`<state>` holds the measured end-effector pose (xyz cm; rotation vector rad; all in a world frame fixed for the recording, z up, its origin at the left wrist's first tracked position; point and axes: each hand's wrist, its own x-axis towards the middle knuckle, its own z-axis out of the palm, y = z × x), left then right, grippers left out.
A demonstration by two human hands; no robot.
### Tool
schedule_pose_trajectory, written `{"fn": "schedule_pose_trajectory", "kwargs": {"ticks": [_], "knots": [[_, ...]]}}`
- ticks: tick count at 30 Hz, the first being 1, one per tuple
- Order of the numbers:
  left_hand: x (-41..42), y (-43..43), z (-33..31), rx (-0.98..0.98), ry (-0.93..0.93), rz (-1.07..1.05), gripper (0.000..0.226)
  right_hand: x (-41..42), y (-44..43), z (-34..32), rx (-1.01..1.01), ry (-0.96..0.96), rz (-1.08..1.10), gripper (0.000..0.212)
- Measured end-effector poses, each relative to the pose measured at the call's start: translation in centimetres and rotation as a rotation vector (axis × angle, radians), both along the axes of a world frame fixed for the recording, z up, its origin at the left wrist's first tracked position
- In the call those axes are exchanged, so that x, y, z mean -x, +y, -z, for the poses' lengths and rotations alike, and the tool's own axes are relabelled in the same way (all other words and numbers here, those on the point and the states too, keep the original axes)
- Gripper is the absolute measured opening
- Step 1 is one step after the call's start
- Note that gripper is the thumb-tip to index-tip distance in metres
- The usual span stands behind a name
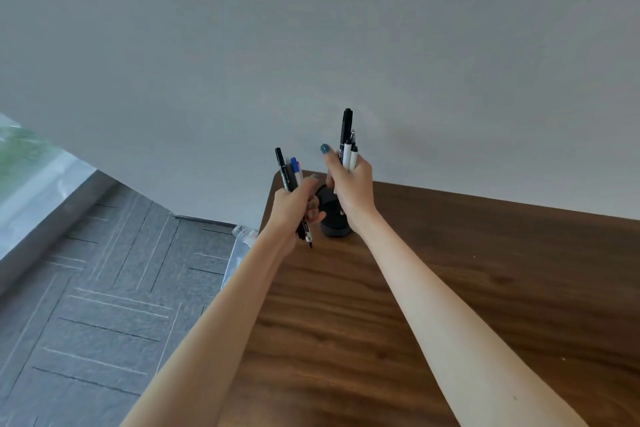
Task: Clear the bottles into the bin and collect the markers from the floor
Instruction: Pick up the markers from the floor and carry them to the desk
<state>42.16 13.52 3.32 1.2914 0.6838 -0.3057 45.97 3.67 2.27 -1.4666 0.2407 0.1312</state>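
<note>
Looks down along two bare forearms stretched over the far left corner of a brown wood worktop.

Holds a bunch of markers in the left grip, fingers curled tight round the barrels. Includes black ones and one with a blue cap, caps tilted up and away, lower ends poking out under the fist.

Holds a second bunch in the right grip, upright and a little higher than the first. Includes one tall black marker and two shorter white-barrelled ones with black caps, pressed side by side. Lifts one teal-nailed finger just beside them.

Shows a dark round pot standing on the worktop at that corner, between and behind the two grips and largely hidden by them. Cannot tell what is in it.

Shows something of clear plastic just off the worktop's left edge, low towards the floor and partly covered by the left forearm. Cannot make out any contents.

Carries white print along one black barrel in the left bunch, too small to read.

Takes in grey carpet tiles on the floor, a plain pale wall beyond the worktop, and a bright window at far left.
</note>
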Motion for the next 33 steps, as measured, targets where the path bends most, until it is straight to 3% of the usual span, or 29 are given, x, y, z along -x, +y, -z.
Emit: {"fn": "schedule_pose_trajectory", "kwargs": {"ticks": [10,19,28,30,33], "knots": [[0.8,0.1,2.4,-0.009,-0.135,-0.147,0.042,0.2,-0.7,2.9,0.053,-0.037,-0.041,0.004],[-0.9,-1.7,2.4,-0.178,-0.273,-0.375,0.035,0.5,-3.6,3.9,0.075,0.008,0.02,0.017],[-0.4,-4.1,6.7,-0.309,-0.296,-0.239,0.044,2.8,-4.7,6.1,0.06,0.123,0.026,0.03],[-0.1,-4.1,8.5,-0.46,-0.335,-0.121,0.041,3.3,-4.7,6.5,0.049,0.129,0.02,0.031],[0.5,-3.7,9.3,-0.91,-0.442,0.136,0.044,4.0,-4.8,6.7,0.013,0.125,-0.008,0.032]]}}
